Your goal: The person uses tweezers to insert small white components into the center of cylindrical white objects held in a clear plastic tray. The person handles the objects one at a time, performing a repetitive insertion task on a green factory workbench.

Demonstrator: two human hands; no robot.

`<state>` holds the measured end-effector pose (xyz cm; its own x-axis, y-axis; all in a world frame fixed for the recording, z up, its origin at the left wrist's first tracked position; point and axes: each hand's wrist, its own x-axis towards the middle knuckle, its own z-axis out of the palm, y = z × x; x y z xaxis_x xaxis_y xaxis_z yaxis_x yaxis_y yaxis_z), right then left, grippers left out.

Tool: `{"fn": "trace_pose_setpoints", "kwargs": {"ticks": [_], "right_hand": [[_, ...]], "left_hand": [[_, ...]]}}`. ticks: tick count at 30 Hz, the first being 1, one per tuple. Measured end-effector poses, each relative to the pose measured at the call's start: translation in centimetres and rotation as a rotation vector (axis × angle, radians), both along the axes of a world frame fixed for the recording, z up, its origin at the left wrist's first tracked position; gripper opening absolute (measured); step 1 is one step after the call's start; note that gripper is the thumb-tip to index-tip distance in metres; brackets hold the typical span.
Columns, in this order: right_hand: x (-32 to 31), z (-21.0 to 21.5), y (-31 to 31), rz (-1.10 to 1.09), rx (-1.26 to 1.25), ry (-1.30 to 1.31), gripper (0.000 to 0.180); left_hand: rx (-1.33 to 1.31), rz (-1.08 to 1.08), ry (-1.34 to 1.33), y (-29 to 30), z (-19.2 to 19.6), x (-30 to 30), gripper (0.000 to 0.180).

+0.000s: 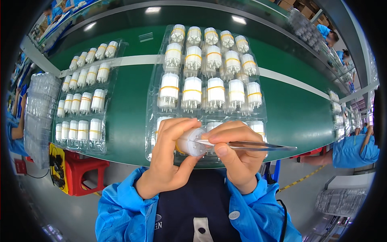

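Observation:
My left hand [165, 155] is wrapped round a white cylindrical part [188, 143] with a yellow band, its round end face turned to the right. Between the thumb and fingers of my right hand [241, 150] is a pair of metal tweezers [264, 146]. The tips of the tweezers reach the end face of the part; whether they grip anything there is too small to tell. Just beyond my hands lies a clear plastic tray [149, 135] with rows of similar white cylinders [192, 92], each with a yellow band and pins at its lower end.
On the green work surface [131, 92], another clear tray [108, 125] of white cylinders lies to the left. Beyond it stands a stack of clear trays [39, 113]. A red stool [88, 175] is below the table edge. A person in blue [354, 152] is at the right.

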<state>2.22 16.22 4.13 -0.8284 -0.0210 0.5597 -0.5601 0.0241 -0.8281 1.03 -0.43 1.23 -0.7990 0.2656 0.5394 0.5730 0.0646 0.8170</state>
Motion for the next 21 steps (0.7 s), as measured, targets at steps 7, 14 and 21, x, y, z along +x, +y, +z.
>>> {"fn": "trace_pose_setpoints", "kwargs": {"ticks": [7,14,21], "right_hand": [[-0.06,-0.34,-0.14,0.023,-0.034,-0.01,0.013],[-0.17,-0.52,-0.14,0.065,-0.1,-0.027,0.013],[-0.05,-0.69,-0.15,0.064,-0.108,-0.069,0.012]], "left_hand": [[-0.043,0.033,0.05,-0.18,0.2,-0.15,0.055],[-0.055,0.037,0.062,-0.23,0.14,-0.29,0.057],[-0.079,0.049,0.08,-0.26,0.37,-0.35,0.058]]}}
